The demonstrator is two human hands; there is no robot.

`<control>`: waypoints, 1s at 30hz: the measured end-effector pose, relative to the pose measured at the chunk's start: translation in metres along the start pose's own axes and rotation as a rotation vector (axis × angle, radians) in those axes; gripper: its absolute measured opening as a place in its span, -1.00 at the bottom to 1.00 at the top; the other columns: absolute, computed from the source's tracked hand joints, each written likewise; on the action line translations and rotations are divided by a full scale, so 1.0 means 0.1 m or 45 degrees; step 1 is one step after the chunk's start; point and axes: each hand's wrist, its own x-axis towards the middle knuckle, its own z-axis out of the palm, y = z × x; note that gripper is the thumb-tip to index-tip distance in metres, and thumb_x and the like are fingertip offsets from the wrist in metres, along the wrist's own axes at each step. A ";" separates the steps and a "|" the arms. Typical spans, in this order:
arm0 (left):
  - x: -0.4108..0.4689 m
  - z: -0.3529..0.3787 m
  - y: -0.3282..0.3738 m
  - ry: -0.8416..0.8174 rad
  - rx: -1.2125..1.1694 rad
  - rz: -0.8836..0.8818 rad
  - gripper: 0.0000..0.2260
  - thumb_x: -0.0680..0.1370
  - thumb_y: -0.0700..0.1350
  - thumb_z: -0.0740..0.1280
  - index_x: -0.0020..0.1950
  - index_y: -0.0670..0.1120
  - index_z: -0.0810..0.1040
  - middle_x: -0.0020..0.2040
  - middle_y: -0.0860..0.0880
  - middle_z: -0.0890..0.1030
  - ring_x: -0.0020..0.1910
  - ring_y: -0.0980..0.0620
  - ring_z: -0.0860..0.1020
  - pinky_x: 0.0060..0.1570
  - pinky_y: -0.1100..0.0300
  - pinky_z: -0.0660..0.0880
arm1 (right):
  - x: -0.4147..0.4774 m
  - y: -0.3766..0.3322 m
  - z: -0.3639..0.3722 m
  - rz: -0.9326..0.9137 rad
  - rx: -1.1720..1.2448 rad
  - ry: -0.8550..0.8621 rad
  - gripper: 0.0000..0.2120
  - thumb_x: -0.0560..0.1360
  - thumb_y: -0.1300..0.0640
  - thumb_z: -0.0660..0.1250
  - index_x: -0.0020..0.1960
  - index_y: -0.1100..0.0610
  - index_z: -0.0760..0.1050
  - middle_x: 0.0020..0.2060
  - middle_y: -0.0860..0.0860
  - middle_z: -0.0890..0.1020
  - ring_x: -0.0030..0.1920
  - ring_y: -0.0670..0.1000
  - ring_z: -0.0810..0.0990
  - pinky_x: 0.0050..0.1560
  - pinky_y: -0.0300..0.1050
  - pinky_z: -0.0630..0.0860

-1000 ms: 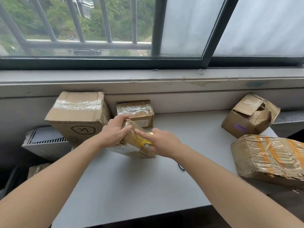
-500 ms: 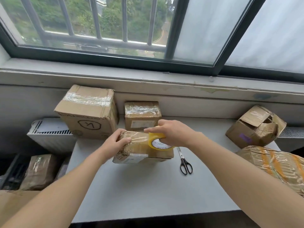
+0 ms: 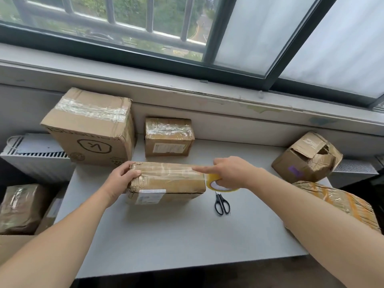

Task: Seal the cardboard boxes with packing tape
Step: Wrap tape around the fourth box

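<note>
A flat cardboard box [image 3: 168, 183] lies on the white table [image 3: 176, 235] in front of me, with clear tape along its top. My left hand [image 3: 122, 179] grips the box's left end, thumb on top. My right hand [image 3: 230, 173] holds a yellow roll of packing tape [image 3: 220, 185] just off the box's right end, and its forefinger points left along the taped top edge. Black scissors [image 3: 222, 204] lie on the table just below the roll.
A large taped box [image 3: 91, 129] and a small taped box [image 3: 169, 137] stand at the back by the wall. A crumpled box with open flaps [image 3: 307, 156] and a tape-wrapped parcel [image 3: 340, 206] sit at right. More parcels [image 3: 20, 206] lie left, below a radiator [image 3: 35, 156].
My right hand has drawn the tape roll rightward across the box's top to past its right end. The box now lies flat, and the scissors are uncovered.
</note>
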 end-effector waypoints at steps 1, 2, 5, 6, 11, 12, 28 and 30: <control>0.01 -0.03 -0.03 -0.004 -0.016 -0.008 -0.59 0.27 0.14 0.43 0.09 0.07 0.65 -0.05 -0.04 0.72 -0.11 -0.05 0.66 -0.07 -0.03 0.55 | -0.07 0.07 0.04 0.006 -0.012 -0.012 -0.32 0.65 0.03 0.17 0.58 -0.44 -0.06 -0.09 -0.01 0.39 -0.25 0.10 0.42 -0.23 -0.07 0.36; 0.01 -0.04 -0.04 -0.007 -0.030 -0.011 -0.56 0.24 0.15 0.42 0.08 0.07 0.66 -0.06 -0.04 0.71 -0.12 -0.04 0.66 -0.08 -0.02 0.55 | -0.11 0.11 0.09 0.007 -0.016 0.000 -0.33 0.65 0.00 0.19 0.58 -0.43 -0.07 -0.09 -0.01 0.38 -0.26 0.10 0.43 -0.25 -0.07 0.36; 0.04 -0.04 -0.03 -0.017 -0.048 -0.018 -0.50 0.22 0.15 0.43 0.12 0.03 0.65 -0.05 -0.06 0.71 -0.12 -0.05 0.65 -0.12 0.04 0.57 | -0.08 0.20 0.24 -0.064 0.023 0.120 -0.37 0.64 -0.08 0.28 0.60 -0.37 0.07 -0.10 0.02 0.37 -0.31 0.16 0.45 -0.31 -0.06 0.32; 0.05 -0.06 -0.03 -0.017 -0.055 -0.025 -0.48 0.22 0.14 0.43 0.14 0.01 0.65 -0.04 -0.08 0.71 -0.11 -0.06 0.65 -0.14 0.05 0.58 | -0.07 0.24 0.31 -0.100 0.033 0.159 -0.41 0.64 -0.13 0.27 0.59 -0.36 0.11 -0.09 0.03 0.38 -0.31 0.18 0.47 -0.32 -0.06 0.33; 0.10 -0.12 -0.15 0.009 -0.099 -0.066 -0.45 0.21 0.10 0.42 0.16 -0.06 0.65 -0.01 -0.15 0.69 -0.07 -0.12 0.63 -0.15 0.05 0.58 | -0.02 0.36 0.57 -0.220 0.076 0.286 -0.49 0.64 -0.22 0.15 0.55 -0.39 0.12 -0.05 0.08 0.45 -0.35 0.16 0.48 -0.38 -0.05 0.45; 0.11 -0.12 -0.17 0.009 -0.108 -0.074 -0.47 0.21 0.09 0.42 0.15 -0.06 0.65 -0.01 -0.15 0.69 -0.07 -0.13 0.63 -0.13 0.04 0.57 | 0.00 0.35 0.63 -0.222 0.087 0.274 -0.49 0.65 -0.21 0.18 0.55 -0.40 0.11 -0.03 0.09 0.44 -0.32 0.17 0.49 -0.35 -0.03 0.46; 0.07 -0.24 -0.16 -0.096 0.098 -0.230 -0.52 0.34 0.00 0.50 0.25 0.01 0.57 0.09 -0.07 0.67 0.02 -0.05 0.64 -0.08 0.05 0.58 | 0.30 0.28 1.14 -0.263 0.299 0.280 -0.48 0.58 -0.29 0.06 0.51 -0.47 0.03 -0.05 0.10 0.47 -0.32 0.19 0.52 -0.36 -0.08 0.38; 0.06 -0.23 -0.12 -0.080 0.219 -0.224 -0.63 0.47 -0.02 0.56 0.23 0.07 0.56 0.09 -0.01 0.70 0.04 -0.01 0.68 0.01 0.07 0.62 | 0.31 0.26 1.13 -0.245 0.309 0.241 -0.46 0.62 -0.25 0.16 0.53 -0.48 0.05 -0.01 0.11 0.47 -0.27 0.22 0.54 -0.31 -0.05 0.42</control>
